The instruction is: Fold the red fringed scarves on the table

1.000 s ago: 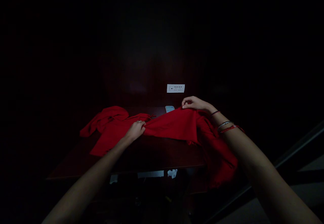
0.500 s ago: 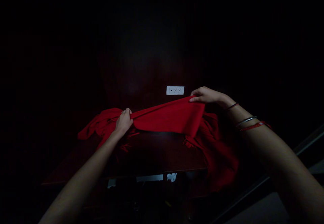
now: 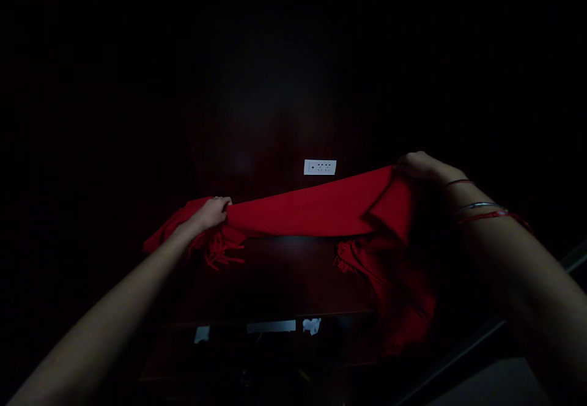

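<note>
A red fringed scarf (image 3: 307, 210) is stretched between my two hands above a dark wooden tabletop (image 3: 293, 284). My left hand (image 3: 214, 212) is closed on its upper edge at the left, beside bunched cloth and loose tassels. Farther right and higher, my right hand (image 3: 415, 164) grips the scarf's upper corner; its fingertips are partly lost in shadow. Below that hand the cloth folds over and hangs down past the table's right side, with more fringe lying on the tabletop.
A white socket panel (image 3: 320, 167) is on the dark wall behind the table. Under the tabletop, pale objects (image 3: 271, 326) show in the shadow, too dim to name. A pale strip (image 3: 458, 357) runs diagonally at the lower right. Most surroundings are dark.
My right hand has moved right and slightly up, drawing the scarf wider. My left hand has shifted a little left. The cloth under my right hand now folds over.
</note>
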`<state>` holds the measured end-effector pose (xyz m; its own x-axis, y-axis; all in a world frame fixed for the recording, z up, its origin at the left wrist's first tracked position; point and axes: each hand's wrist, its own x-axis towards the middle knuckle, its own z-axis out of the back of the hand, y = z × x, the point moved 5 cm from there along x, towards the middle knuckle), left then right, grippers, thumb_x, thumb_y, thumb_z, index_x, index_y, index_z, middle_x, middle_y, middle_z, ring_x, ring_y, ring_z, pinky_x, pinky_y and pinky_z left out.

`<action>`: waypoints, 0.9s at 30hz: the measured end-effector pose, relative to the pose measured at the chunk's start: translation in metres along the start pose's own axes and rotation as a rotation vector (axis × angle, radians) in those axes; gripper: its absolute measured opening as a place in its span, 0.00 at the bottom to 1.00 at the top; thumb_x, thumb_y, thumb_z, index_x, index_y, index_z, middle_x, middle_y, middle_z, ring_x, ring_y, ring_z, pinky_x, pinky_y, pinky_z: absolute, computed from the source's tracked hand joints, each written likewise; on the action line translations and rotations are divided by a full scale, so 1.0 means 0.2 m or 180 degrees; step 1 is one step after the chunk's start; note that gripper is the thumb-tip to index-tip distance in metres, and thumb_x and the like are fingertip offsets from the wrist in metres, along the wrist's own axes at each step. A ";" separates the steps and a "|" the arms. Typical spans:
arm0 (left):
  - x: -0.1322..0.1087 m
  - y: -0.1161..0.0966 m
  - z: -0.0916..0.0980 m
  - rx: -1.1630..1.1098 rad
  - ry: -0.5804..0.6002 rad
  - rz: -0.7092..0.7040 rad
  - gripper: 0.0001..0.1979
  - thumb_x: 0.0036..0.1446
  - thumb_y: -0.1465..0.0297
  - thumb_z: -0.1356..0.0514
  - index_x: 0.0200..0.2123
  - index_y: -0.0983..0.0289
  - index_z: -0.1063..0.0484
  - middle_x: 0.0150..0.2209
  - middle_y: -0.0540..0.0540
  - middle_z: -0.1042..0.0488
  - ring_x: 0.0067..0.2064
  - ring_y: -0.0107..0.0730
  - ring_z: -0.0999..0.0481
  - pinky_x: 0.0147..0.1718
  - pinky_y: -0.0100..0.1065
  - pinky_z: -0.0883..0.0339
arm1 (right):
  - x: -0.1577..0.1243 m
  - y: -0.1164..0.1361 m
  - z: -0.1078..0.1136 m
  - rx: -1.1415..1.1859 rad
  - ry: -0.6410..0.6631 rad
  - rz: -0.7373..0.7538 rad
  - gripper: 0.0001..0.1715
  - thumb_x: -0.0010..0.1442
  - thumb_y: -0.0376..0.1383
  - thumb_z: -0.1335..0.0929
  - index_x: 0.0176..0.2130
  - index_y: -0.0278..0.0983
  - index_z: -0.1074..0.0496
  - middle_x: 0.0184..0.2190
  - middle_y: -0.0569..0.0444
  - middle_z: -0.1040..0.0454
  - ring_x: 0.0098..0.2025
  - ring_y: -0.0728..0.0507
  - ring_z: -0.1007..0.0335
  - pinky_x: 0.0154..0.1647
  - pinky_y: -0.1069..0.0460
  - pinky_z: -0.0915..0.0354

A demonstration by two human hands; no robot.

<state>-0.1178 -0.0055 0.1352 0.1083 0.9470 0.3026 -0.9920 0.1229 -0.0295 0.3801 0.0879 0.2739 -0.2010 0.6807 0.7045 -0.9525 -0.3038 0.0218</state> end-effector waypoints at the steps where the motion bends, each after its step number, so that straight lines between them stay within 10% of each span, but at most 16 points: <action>1: 0.00 -0.02 -0.01 0.0095 -0.0012 -0.0084 0.13 0.37 0.79 0.52 0.28 0.63 0.35 0.31 0.52 0.30 0.35 0.31 0.32 0.33 0.25 0.42 | -0.03 0.01 -0.07 -0.0072 0.0274 -0.0042 0.12 0.44 0.33 0.31 0.14 0.31 0.33 0.12 0.51 0.34 0.15 0.52 0.40 0.21 0.54 0.44; 6: -0.03 -0.09 -0.03 -0.0115 0.0095 0.0251 0.13 0.36 0.81 0.52 0.27 0.64 0.35 0.28 0.53 0.30 0.32 0.30 0.31 0.29 0.26 0.42 | -0.27 0.25 -0.42 -0.0451 0.1922 -0.0064 0.05 0.46 0.28 0.34 0.21 0.29 0.29 0.26 0.36 0.30 0.32 0.38 0.33 0.30 0.45 0.40; 12: -0.06 -0.35 0.05 -0.0648 -0.0015 -0.0221 0.11 0.36 0.81 0.53 0.23 0.64 0.37 0.24 0.50 0.32 0.28 0.27 0.33 0.27 0.26 0.43 | -0.47 0.98 -0.71 0.0690 0.2258 0.1221 0.26 0.45 0.39 0.32 0.45 0.35 0.35 0.45 0.45 0.35 0.46 0.42 0.39 0.43 0.51 0.42; 17: -0.11 -0.45 0.12 -0.0827 -0.0190 -0.0741 0.13 0.37 0.81 0.54 0.27 0.64 0.35 0.29 0.51 0.31 0.32 0.28 0.33 0.33 0.28 0.42 | -0.51 1.44 -0.73 0.2428 0.2232 0.1925 0.33 0.49 0.46 0.37 0.51 0.35 0.43 0.50 0.49 0.39 0.48 0.46 0.42 0.46 0.53 0.45; 27: -0.14 -0.36 0.19 -0.0645 -0.0383 -0.0635 0.13 0.39 0.79 0.52 0.30 0.63 0.35 0.30 0.51 0.32 0.35 0.31 0.33 0.36 0.30 0.41 | -0.44 1.55 -0.65 0.3149 0.2162 0.1852 0.16 0.48 0.43 0.36 0.28 0.31 0.33 0.21 0.60 0.37 0.24 0.53 0.46 0.25 0.57 0.48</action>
<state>-0.0512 -0.0529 0.1647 0.2793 0.8577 0.4318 -0.9174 0.3711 -0.1438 0.0719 0.0212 0.1267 -0.8676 0.3950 0.3021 -0.1818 -0.8175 0.5465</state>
